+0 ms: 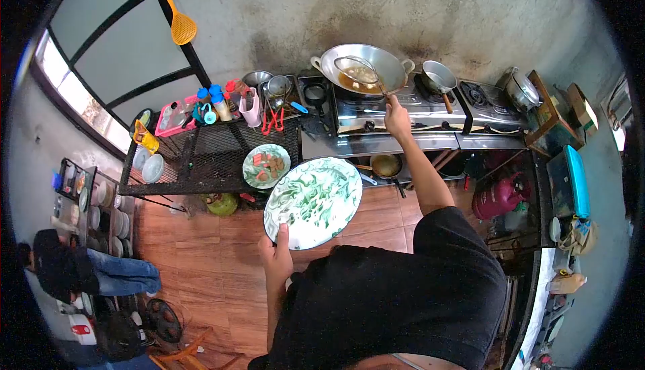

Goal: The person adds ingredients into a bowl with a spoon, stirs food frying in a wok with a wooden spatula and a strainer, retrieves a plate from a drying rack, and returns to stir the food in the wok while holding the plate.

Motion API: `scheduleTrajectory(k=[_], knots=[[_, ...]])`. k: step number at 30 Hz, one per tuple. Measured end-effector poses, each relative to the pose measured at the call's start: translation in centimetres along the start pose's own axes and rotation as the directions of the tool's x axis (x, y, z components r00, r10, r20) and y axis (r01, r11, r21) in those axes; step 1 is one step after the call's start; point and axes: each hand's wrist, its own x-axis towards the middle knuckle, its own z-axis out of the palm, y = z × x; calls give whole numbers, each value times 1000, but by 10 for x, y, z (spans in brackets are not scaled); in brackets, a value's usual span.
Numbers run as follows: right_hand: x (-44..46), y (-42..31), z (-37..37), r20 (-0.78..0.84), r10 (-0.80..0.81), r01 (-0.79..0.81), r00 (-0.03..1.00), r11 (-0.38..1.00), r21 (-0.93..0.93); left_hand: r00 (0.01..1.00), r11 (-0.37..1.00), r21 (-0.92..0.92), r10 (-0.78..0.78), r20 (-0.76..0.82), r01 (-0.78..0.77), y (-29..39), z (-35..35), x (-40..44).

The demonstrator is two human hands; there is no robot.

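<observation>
My left hand (275, 254) grips the near left rim of a large green-and-white marbled plate (314, 202), thumb on top; the plate has nothing on it that I can make out. My right hand (397, 120) is closed round the handle of a wire strainer (356, 67). The strainer's basket is over a big two-handled wok (346, 53) on the stove, with brown liquid and pale pieces (363, 84) in it. Left of the plate, a smaller marbled plate (267, 166) with reddish pieces lies on the black mesh table.
A small pan (439, 76) and a lidded pot (523, 90) stand to the right on the stove (416, 111). Bottles (220, 103) and red tongs (273, 121) are on the mesh table (201, 161). Another person (94, 269) is at the far left by shelves.
</observation>
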Motion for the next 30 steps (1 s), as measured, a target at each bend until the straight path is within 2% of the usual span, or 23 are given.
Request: scheduleTrajectory(k=[1, 2, 4, 7, 8, 10, 11, 15, 18, 21, 23, 26, 29, 30], knots=[[1, 2, 1, -2, 4, -4, 1000, 1000, -1, 998, 997, 34, -69, 10, 69, 0, -1, 0], [1, 6, 5, -2, -17, 17, 1000, 1000, -5, 997, 997, 34, -70, 14, 69, 0, 1, 1], [4, 19, 16, 17, -21, 21, 1000, 999, -37, 998, 998, 10, 65, -8, -65, 0, 5, 3], [2, 20, 19, 18, -13, 14, 1000, 997, -76, 1000, 1000, 5, 7, 14, -7, -1, 5, 3], [1, 19, 19, -23, -41, 41, 999, 999, -28, 1000, 1000, 3, 11, 13, -11, -2, 5, 3], [4, 22, 20, -63, -24, 23, 998, 1000, -21, 998, 997, 14, 70, 0, -70, -1, 6, 2], [4, 16, 13, -44, 42, -42, 998, 999, -2, 998, 997, 13, 70, -3, -70, 0, 7, 2], [18, 21, 4, -93, 52, -52, 994, 999, -5, 996, 998, -22, 49, -78, -51, -2, 13, -1], [20, 15, -3, -32, 131, -133, 991, 990, -54, 994, 998, -16, 55, -90, -56, -5, 12, 0], [16, 19, 4, -33, 81, -83, 996, 995, -56, 996, 998, 13, 69, -49, -69, -3, 11, 2], [17, 21, 9, 0, 129, -128, 992, 987, -96, 996, 996, 23, 82, -24, -81, -5, 11, 3], [22, 28, 16, -65, 64, -66, 996, 997, -30, 997, 997, 43, 68, -21, -67, -8, 13, 4], [29, 35, 18, -114, 60, -61, 992, 998, -1, 996, 996, -33, 85, -33, -86, -8, 19, 4], [35, 44, 22, -152, 14, -10, 988, 1000, 26, 997, 998, -26, 58, -52, -59, -8, 21, 3]])
